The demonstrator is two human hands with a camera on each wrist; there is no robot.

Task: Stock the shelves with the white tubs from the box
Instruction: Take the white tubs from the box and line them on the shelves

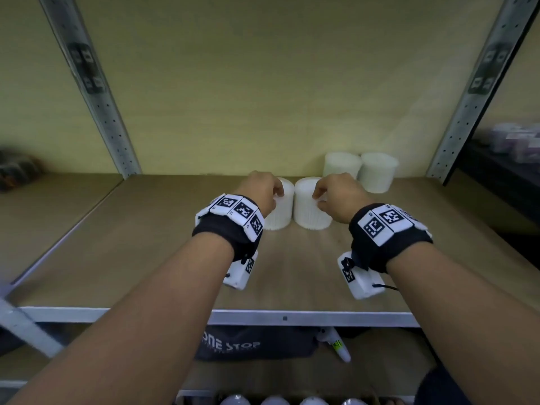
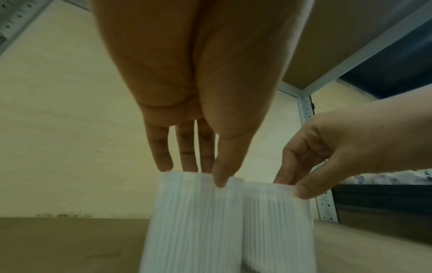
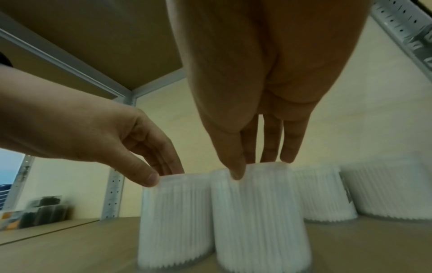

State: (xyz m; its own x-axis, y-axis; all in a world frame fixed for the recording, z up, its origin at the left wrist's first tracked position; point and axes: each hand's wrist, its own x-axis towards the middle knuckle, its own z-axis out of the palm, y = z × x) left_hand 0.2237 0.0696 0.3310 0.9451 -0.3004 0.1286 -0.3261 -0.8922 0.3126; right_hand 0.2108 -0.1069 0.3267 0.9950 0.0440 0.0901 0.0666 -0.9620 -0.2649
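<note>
We have two white tubs side by side on the shelf board (image 1: pixel 146 258), touching or nearly so, both upright. The left tub (image 1: pixel 280 211) sits under our left hand (image 1: pixel 260 190), whose thumb and fingertips (image 2: pixel 163 164) pinch its top rim from above. The right tub (image 1: pixel 309 209) is held the same way by our right hand (image 1: pixel 340 194), thumb on the near side of the rim and fingers (image 3: pixel 287 155) on the far side. Both grips are narrow, closed on the rims (the wrist views show each thumb pressed against the ribbed wall just below the top edge). Whether the tubs' bases rest fully on the board or hang just above it, we cannot tell; the lower edges are blurred in the wrist views.

Behind and to the right stand two more tubs (image 1: pixel 361 171), close together near the back wall (image 1: pixel 233 97), just beside the right upright (image 1: pixel 467 112). The left upright (image 1: pixel 96 97) rises at the far left corner of the board.

On the lower shelf, past the metal front rail (image 1: pixel 292 318), lies a dark bag (image 1: pixel 251 343) with pale lettering, and a white bottle (image 1: pixel 339 344) beside it. At the bottom edge we see a row of white rounded tops (image 1: pixel 292 401), too cut off to identify.
</note>
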